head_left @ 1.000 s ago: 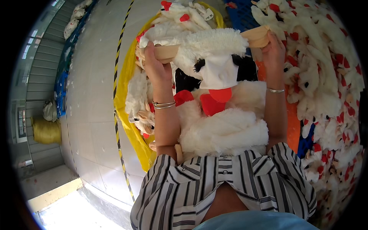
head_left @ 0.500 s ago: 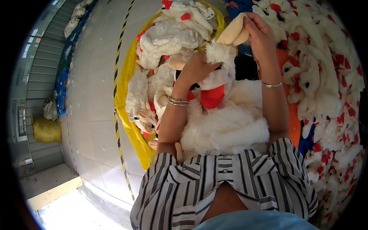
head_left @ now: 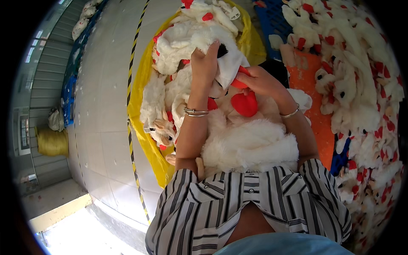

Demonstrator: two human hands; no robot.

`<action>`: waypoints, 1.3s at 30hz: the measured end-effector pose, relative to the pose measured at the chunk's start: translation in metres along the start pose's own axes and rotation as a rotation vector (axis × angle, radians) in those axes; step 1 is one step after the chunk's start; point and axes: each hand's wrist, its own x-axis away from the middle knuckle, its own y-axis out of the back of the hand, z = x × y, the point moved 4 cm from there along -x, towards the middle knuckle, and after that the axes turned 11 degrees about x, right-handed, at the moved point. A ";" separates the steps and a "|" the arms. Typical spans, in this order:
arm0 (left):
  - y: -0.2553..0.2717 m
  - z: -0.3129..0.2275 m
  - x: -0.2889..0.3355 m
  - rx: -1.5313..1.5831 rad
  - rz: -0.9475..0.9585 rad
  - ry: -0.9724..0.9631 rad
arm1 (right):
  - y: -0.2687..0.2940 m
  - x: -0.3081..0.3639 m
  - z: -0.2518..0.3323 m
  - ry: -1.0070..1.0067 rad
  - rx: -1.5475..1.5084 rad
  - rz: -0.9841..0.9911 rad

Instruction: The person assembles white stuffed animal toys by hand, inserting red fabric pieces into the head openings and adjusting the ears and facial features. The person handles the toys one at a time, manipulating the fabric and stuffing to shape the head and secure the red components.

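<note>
A limp white plush toy skin lies across my lap, its furry body (head_left: 250, 144) spread at the front of my shirt. My left hand (head_left: 205, 66) grips the raised plush head (head_left: 229, 63) beside a black patch (head_left: 222, 50), thumb and fingers closed on the fabric. My right hand (head_left: 264, 80) pinches a red fabric piece (head_left: 240, 80) at the lower edge of that head. Just below hangs a second, rounded red piece (head_left: 245, 105), apart from the fingers. The far side of the head is hidden.
Beyond my left arm, a yellow sack (head_left: 137, 106) holds several white plush skins (head_left: 176, 42). To the right, an orange board (head_left: 316, 123) borders a large heap of similar skins (head_left: 352, 76). A blue plastic pallet (head_left: 272, 21) shows behind. Striped tape (head_left: 130, 97) runs along the floor.
My right hand has let go of the beige ear and come down to the red piece. My left hand has shifted slightly up, and the plush head is turned and lifted.
</note>
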 end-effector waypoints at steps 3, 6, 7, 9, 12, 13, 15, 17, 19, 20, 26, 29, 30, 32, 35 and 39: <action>0.005 -0.027 0.002 -0.119 0.004 -0.004 | 0.044 0.021 0.029 0.217 -0.394 -0.166; 0.000 -0.048 0.024 0.222 0.211 0.121 | 0.081 0.044 0.082 0.582 -0.252 -0.337; 0.007 -0.047 0.034 0.138 0.165 0.120 | 0.085 0.043 0.090 0.703 -0.194 -0.386; -0.003 -0.077 0.044 0.153 0.579 -0.058 | 0.097 0.034 0.096 0.729 -0.353 -0.333; 0.000 -0.112 0.041 0.344 0.630 -0.088 | 0.080 -0.001 0.122 0.531 -0.788 0.011; -0.001 -0.124 0.038 0.474 0.512 -0.062 | 0.064 -0.009 0.128 0.412 -0.806 -0.053; 0.001 -0.137 0.020 0.505 0.393 -0.028 | 0.061 -0.030 0.099 0.570 -0.555 0.055; 0.019 -0.115 -0.040 0.004 0.309 0.038 | 0.038 -0.040 0.066 0.201 -0.316 0.004; 0.029 -0.070 -0.060 -0.603 0.236 -0.034 | 0.022 -0.040 0.034 0.023 -0.116 -0.070; 0.020 -0.045 -0.059 -0.811 0.253 -0.156 | 0.014 -0.049 -0.009 -0.024 -0.087 -0.116; 0.027 0.066 -0.031 -0.644 0.419 0.046 | 0.040 -0.025 -0.074 -0.235 -0.180 -0.074; 0.018 0.072 -0.017 -0.632 0.419 -0.126 | 0.045 0.000 -0.059 -0.168 -0.049 -0.206; 0.019 0.077 -0.016 -0.627 0.438 -0.076 | 0.043 0.005 -0.055 -0.094 -0.033 -0.200; 0.009 0.077 -0.010 -0.612 0.501 0.023 | 0.043 0.009 -0.059 -0.014 -0.018 -0.214; -0.004 0.078 -0.003 -0.764 0.662 -0.020 | 0.040 -0.003 -0.085 0.016 0.012 -0.224; -0.011 0.084 0.016 -0.841 0.808 -0.054 | 0.050 -0.027 -0.102 -0.037 0.085 -0.268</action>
